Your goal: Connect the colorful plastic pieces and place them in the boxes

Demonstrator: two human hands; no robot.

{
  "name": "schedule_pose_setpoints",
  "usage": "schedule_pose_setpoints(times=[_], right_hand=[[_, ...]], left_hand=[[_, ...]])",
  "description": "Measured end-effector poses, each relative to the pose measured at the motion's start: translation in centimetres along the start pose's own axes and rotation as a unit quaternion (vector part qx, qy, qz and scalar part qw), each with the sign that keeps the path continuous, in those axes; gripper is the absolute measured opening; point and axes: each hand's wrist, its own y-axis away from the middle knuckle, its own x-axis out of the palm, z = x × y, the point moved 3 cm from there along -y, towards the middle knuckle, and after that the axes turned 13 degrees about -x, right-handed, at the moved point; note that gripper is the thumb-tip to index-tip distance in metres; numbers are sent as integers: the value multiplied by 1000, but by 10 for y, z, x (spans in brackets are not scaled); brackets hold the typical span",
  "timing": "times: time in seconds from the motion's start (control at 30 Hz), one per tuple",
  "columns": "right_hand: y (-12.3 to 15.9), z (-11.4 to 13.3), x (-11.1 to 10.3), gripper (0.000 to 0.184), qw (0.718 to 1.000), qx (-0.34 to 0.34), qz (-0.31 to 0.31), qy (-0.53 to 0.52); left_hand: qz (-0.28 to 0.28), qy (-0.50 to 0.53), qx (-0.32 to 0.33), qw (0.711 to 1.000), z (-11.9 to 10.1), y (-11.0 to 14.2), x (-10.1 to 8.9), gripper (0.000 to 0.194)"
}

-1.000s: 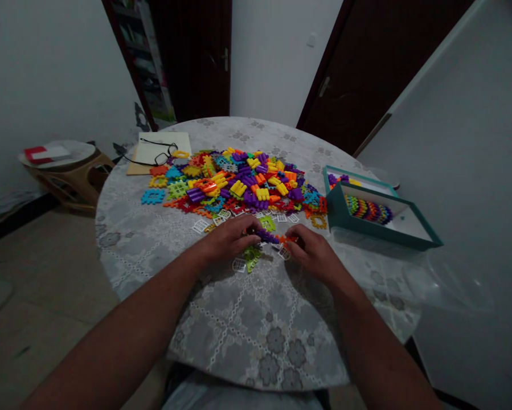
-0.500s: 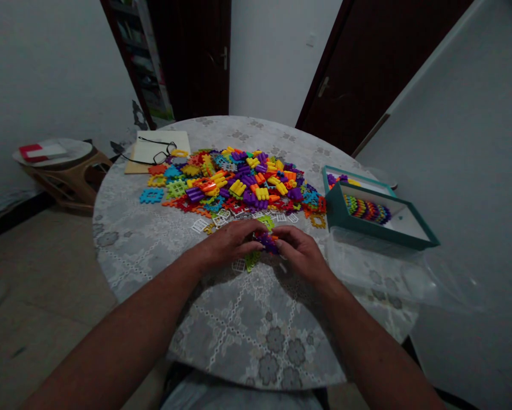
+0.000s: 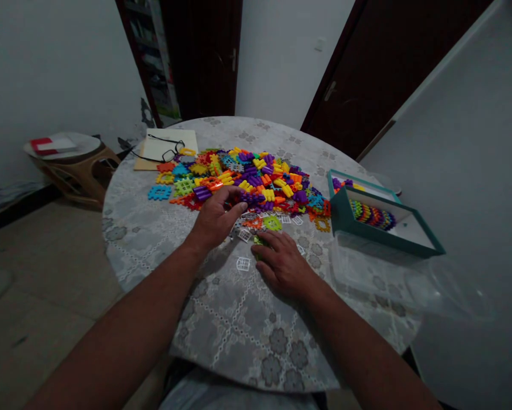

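My left hand (image 3: 215, 219) is at the near edge of a heap of plastic building pieces (image 3: 234, 165). Its thumb and fingers are closed on a purple toothed building piece (image 3: 252, 199). Lower and to the right, my right hand (image 3: 283, 262) has its fingertips around a lime-green building piece (image 3: 258, 242), mostly covered by the fingers. Between the hands lie white window-shaped pieces (image 3: 244, 234) and an orange building piece (image 3: 252, 224). Another lime-green square piece (image 3: 273, 222) rests just beyond my right hand.
A teal box (image 3: 379, 242) with rows of colourful joined pieces stands at the right, by a clear plastic container (image 3: 367, 267). Eyeglasses (image 3: 169, 155) lie on a notepad (image 3: 187, 136) at the back left. A stool (image 3: 76, 176) stands beyond the round table (image 3: 221, 341).
My hands were together around purple and orange pieces. They have parted: the left moved up to the heap with the purple piece, the right went down onto the lime-green piece.
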Motion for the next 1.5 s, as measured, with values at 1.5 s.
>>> schedule_pose_setpoints(times=[1.5], right_hand=[[32,-40,-30,25,975,211,-19,66]], left_hand=[[330,-252,105,904,10,32,51,17]])
